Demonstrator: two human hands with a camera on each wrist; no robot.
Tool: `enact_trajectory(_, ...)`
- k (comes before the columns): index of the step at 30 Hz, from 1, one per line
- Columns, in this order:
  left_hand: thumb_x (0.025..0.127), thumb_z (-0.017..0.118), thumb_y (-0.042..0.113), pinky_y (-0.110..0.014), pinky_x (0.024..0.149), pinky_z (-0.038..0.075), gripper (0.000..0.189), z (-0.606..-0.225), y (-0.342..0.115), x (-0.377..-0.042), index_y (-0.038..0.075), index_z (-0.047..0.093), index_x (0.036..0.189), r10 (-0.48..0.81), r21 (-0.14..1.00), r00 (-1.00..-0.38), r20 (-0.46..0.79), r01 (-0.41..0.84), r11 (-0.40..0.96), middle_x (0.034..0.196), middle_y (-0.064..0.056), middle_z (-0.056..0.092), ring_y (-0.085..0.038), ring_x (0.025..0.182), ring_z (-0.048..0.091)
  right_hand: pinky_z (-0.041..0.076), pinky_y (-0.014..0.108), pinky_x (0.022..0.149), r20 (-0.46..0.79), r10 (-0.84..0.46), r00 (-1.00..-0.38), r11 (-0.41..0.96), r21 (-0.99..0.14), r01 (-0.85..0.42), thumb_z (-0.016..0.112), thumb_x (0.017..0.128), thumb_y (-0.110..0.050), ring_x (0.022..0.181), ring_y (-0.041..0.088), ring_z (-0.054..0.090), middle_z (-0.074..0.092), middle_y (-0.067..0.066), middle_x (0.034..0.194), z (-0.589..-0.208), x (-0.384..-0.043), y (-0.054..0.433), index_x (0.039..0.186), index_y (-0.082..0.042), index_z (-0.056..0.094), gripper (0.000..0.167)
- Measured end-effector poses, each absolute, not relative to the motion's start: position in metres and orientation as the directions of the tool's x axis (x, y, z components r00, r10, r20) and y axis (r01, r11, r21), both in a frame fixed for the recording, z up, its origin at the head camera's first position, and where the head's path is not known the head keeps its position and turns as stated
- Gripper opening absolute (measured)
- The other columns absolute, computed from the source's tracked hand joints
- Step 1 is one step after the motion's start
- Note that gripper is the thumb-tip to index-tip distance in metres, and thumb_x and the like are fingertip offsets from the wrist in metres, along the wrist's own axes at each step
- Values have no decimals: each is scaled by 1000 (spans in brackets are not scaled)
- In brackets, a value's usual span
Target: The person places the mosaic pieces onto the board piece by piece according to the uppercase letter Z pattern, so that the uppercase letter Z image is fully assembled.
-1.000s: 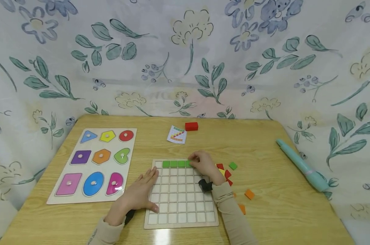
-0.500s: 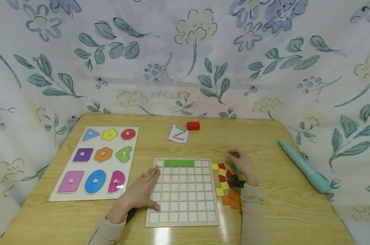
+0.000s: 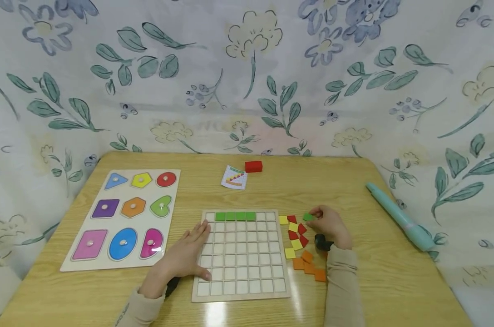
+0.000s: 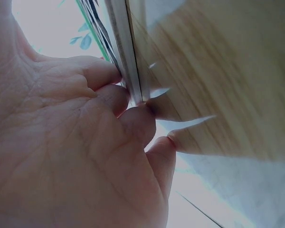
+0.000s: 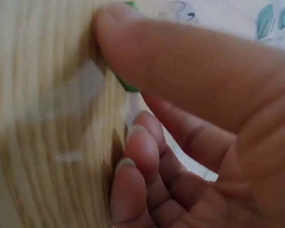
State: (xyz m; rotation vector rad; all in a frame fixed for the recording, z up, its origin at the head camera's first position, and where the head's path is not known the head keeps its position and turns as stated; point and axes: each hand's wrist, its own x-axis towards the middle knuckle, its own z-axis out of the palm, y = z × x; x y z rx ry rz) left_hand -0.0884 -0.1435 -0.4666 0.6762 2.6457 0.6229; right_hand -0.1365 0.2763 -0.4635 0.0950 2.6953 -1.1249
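Observation:
A wooden grid board (image 3: pixel 244 298) lies on the table, with several green tiles (image 3: pixel 235 216) side by side in its top row. My left hand (image 3: pixel 184 256) rests on the board's left edge, fingers spread and straight; in the left wrist view the fingertips (image 4: pixel 138 124) meet that edge. To the board's right, my right hand (image 3: pixel 330 225) pinches a loose green square tile (image 3: pixel 308 217) between thumb and fingers. In the right wrist view the thumb covers most of that tile (image 5: pixel 128 85). Yellow and red tiles (image 3: pixel 293 227) and orange tiles (image 3: pixel 309 268) lie between board and right hand.
A knobbed shape puzzle (image 3: pixel 140 218) lies at the left. Behind the board are a small pattern card (image 3: pixel 234 178) and a red block (image 3: pixel 253 166). A turquoise tapered object (image 3: pixel 400 218) lies near the table's right edge, and a floral cloth (image 3: pixel 247 91) hangs behind.
My right hand has left the board's top row, where a green tile now shows uncovered, and moved right to the loose green tile. The left hand stays on the board's edge.

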Motion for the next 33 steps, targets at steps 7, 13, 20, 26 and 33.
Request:
enact_trajectory(7, 58, 85, 51, -60, 119, 16, 127, -467, -144, -88, -4, 20, 152, 512, 488, -831, -216, 362, 794, 161, -21, 14, -42, 149, 14, 50, 39, 80, -148, 84, -985, 705, -690, 164, 65, 88, -5, 92, 30, 59, 61, 21, 102, -468, -142, 267, 109, 4, 57, 24)
enact_trajectory(13, 57, 85, 52, -60, 119, 16, 128, -468, -144, -87, -4, 20, 152, 510, 481, -832, -218, 363, 798, 162, -21, 14, -42, 149, 14, 51, 46, 89, -93, 54, -994, 687, -719, 105, 64, 91, -10, 97, 33, 63, 65, 21, 106, -463, -152, 242, 108, 2, 63, 21)
enact_trajectory(20, 57, 86, 52, -60, 119, 16, 128, -470, -143, -87, -4, 20, 152, 510, 483, -836, -204, 367, 795, 161, -21, 14, -42, 149, 14, 53, 34, 82, -94, -73, -993, 636, -771, 26, 64, 92, -10, 95, 26, 63, 67, 16, 105, -462, -164, 200, 107, -1, 65, 18)
enact_trajectory(26, 57, 86, 52, -59, 119, 16, 128, -469, -143, -86, -4, 20, 152, 504, 486, -839, -207, 358, 797, 162, -20, 14, -41, 149, 14, 53, 32, 78, -81, -155, -985, 626, -779, -34, 67, 90, -8, 89, 22, 62, 67, 14, 100, -463, -164, 172, 103, -1, 66, 15)
enact_trajectory(33, 57, 86, 52, -59, 119, 17, 128, -469, -142, -87, -4, 21, 152, 502, 481, -840, -206, 360, 800, 162, -20, 14, -41, 149, 14, 54, 26, 68, -53, -111, -992, 594, -804, -23, 68, 89, -7, 77, 16, 63, 68, 12, 94, -465, -164, 159, 102, -2, 67, 15)
